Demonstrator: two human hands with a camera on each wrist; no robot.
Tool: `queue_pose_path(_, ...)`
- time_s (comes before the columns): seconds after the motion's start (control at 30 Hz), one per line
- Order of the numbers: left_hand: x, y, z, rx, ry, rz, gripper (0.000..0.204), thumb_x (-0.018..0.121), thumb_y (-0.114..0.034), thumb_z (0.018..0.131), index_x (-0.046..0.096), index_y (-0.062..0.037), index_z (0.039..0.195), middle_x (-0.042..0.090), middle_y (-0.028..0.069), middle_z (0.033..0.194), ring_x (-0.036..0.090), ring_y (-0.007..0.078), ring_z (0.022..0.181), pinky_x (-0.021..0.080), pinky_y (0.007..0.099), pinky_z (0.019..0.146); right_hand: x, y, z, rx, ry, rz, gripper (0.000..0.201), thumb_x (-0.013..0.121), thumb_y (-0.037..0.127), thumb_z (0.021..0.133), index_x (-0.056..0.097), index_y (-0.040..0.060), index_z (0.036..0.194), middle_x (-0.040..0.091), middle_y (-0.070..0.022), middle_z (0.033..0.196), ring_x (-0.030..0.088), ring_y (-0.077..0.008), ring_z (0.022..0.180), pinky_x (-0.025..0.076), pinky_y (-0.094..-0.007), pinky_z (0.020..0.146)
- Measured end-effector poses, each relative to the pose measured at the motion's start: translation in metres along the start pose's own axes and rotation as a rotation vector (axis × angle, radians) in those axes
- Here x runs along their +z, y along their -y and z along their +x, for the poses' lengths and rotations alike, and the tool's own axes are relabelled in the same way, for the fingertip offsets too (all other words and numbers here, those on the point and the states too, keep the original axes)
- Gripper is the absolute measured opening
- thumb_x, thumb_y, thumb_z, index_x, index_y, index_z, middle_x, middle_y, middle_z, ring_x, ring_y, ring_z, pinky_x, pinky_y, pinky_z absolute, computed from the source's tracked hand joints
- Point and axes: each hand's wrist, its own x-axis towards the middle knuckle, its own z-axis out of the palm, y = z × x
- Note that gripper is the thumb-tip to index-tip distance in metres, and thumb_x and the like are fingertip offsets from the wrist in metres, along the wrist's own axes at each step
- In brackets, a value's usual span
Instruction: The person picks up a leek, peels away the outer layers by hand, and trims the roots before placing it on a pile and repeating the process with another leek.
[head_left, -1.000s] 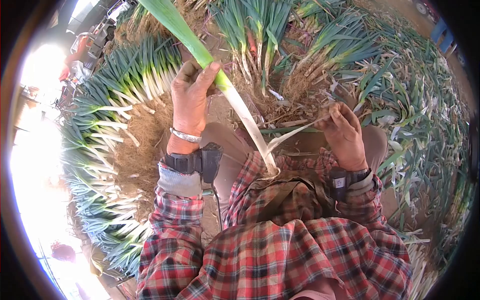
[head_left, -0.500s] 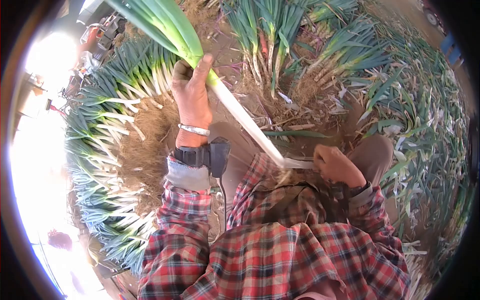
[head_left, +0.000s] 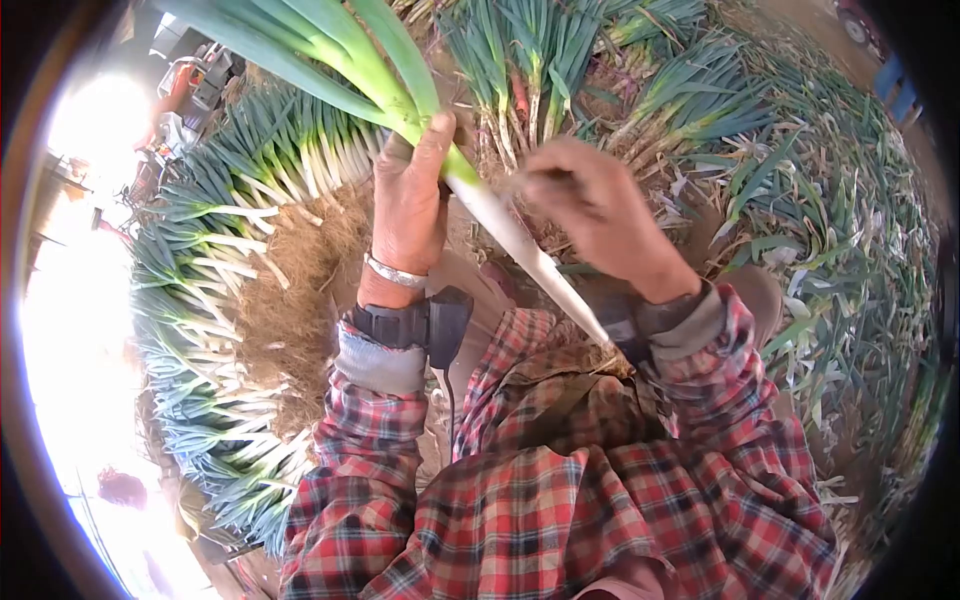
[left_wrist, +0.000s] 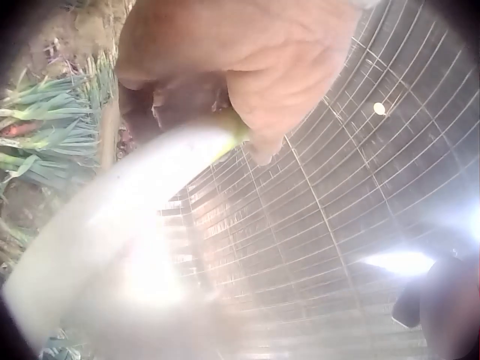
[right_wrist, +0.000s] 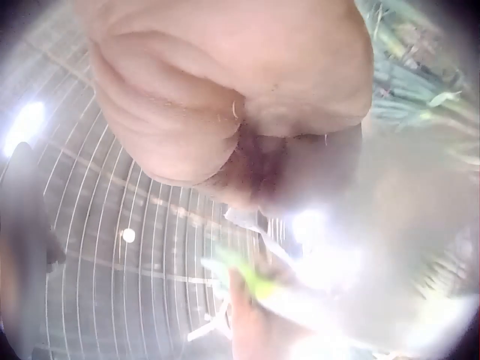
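A long leek (head_left: pixel 512 238) slants across the lap, its green leaves up and left, its rooted end low over the plaid cloth. My left hand (head_left: pixel 410 210) grips it where white turns to green, thumb on top. In the left wrist view the white shank (left_wrist: pixel 124 191) runs down from that hand. Blurred by motion, my right hand (head_left: pixel 612 212) is close beside the upper shank with its fingers curled. The right wrist view has a thin pale strip of leek skin (right_wrist: pixel 246 220) at its fingertips, with the leek (right_wrist: pixel 289 300) below.
Trimmed leeks (head_left: pixel 240 245) lie in a curved row at the left, roots inward. Ahead stand bundles of leeks (head_left: pixel 515 70) and a further bunch (head_left: pixel 690 100). Stripped leaves (head_left: pixel 840 260) cover the ground at the right.
My right hand pulled a pale skin strip out from the lower shank, came down near the knee, then rose to the upper shank. My left hand keeps its grip; more leaves show above it.
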Motion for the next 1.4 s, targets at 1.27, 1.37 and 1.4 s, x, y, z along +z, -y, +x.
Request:
queue_pose_path(1.27,0.039,-0.004,0.021,0.065,-0.055,0.025,0.033,0.052,-0.029,0.099,0.062,0.0005,0.112,0.061,0.0045,0.084,0.057,0.0119,0.071,0.049,0.0259,0.064,0.002,-0.004,-0.046,0.214,-0.100,-0.042,0.035,0.063,0.015,0.093,0.054,-0.0002,0.123,0.062,-0.0084,0.105,0.059,-0.0156,0.096,0.049,-0.0315,0.080)
queue_pose_path(1.37,0.027,-0.019,0.028,0.075,-0.153,0.090,0.035,0.051,-0.030,0.100,0.060,0.0013,0.114,0.059,0.0046,0.086,0.057,0.0130,0.075,0.050,0.0274,0.066,0.022,-0.008,-0.059,0.150,0.179,-0.114,0.021,0.060,0.013,0.094,0.056,-0.0019,0.107,0.062,-0.0117,0.089,0.061,-0.0172,0.085,0.049,-0.0339,0.074)
queue_pose_path(1.4,0.022,-0.025,0.031,0.092,-0.212,0.120,0.036,0.051,-0.030,0.100,0.059,0.0016,0.115,0.059,0.0045,0.087,0.058,0.0133,0.077,0.050,0.0275,0.067,0.022,-0.026,-0.074,0.115,0.216,-0.143,0.018,0.060,0.013,0.094,0.056,-0.0022,0.102,0.061,-0.0122,0.084,0.062,-0.0184,0.082,0.048,-0.0345,0.072)
